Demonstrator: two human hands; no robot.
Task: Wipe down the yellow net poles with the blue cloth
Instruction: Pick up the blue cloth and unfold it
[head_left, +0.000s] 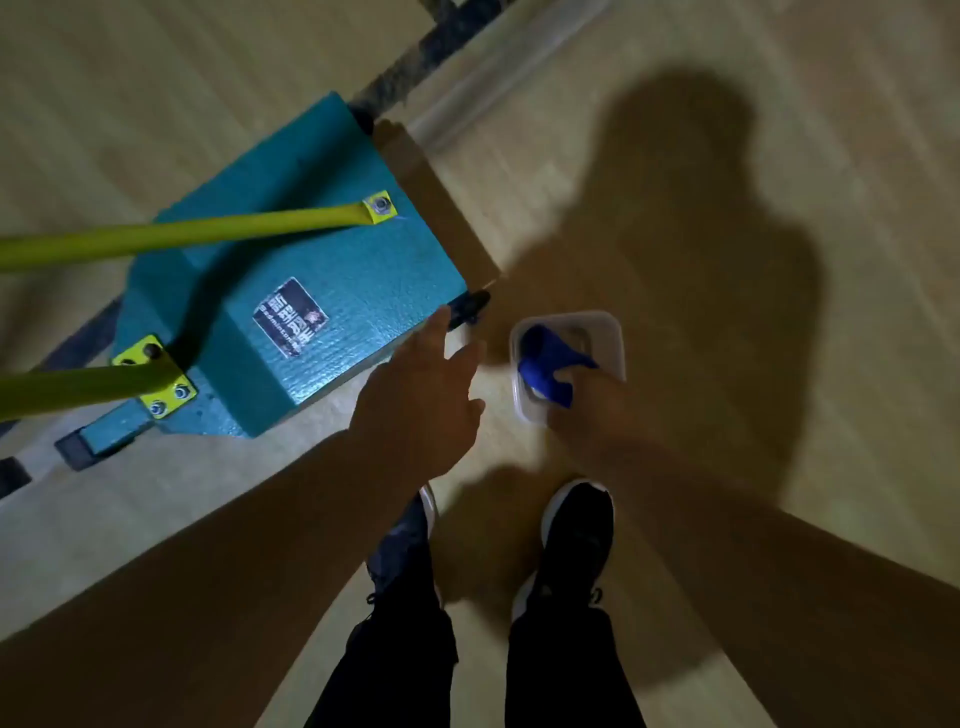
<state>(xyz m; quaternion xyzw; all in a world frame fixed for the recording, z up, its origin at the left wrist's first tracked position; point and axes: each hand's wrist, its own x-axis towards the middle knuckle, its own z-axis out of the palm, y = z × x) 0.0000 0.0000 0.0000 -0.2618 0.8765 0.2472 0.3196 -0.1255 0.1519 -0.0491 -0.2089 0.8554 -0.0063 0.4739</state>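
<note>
Reaching into clear plastic tub (613, 332) on wooden floor (727, 156), right hand (587, 402) has grip closed on blue cloth (545, 364) lying inside tub. Left hand (421, 400) hovers beside tub, grip wide, fingers spread, holding nothing. Two yellow net poles (208, 234), bolted to teal base (322, 260), slant off left, apart from both hands. Black shoes (576, 535) below.
</note>
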